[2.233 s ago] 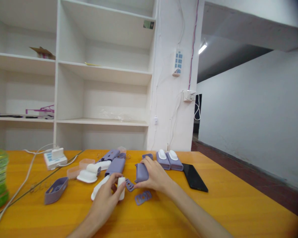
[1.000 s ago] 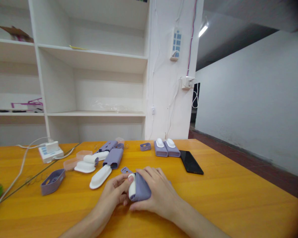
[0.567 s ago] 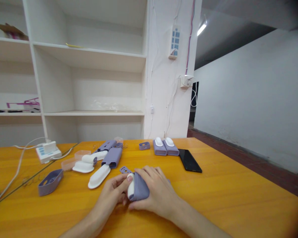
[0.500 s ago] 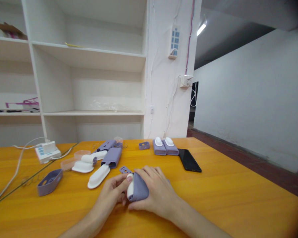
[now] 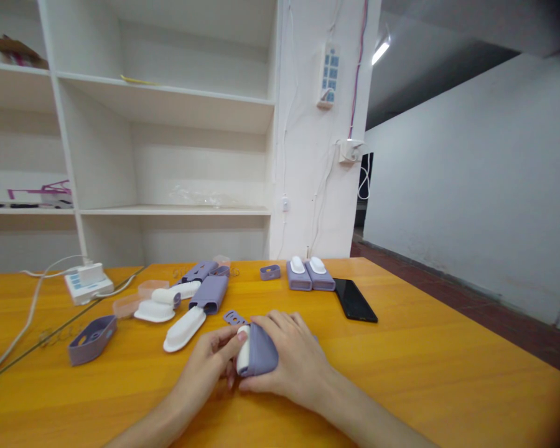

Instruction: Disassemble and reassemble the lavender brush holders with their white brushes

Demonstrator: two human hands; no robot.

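My right hand (image 5: 295,361) is wrapped over a purple plastic housing (image 5: 262,354), lying on its side just above the table. At the housing's left end sits a white plastic piece (image 5: 243,353). My left hand (image 5: 216,358) pinches this white piece between thumb and fingers, pressed against the housing. Behind my hands lies a flat purple slotted plate (image 5: 234,318). To the left, a white oval cover (image 5: 185,330) touches the open end of another purple housing (image 5: 211,292). The far side of the held housing is hidden by my right hand.
Two purple housings with white tops (image 5: 308,275) stand at the back beside a black phone (image 5: 355,300). A purple tray-like part (image 5: 92,340), white pieces (image 5: 155,310) and a power strip (image 5: 88,285) lie left. White shelves (image 5: 168,211) rise behind the table (image 5: 401,373).
The view has shifted very slightly. My hands keep the same hold on the purple housing and white piece, with no other visible movement.
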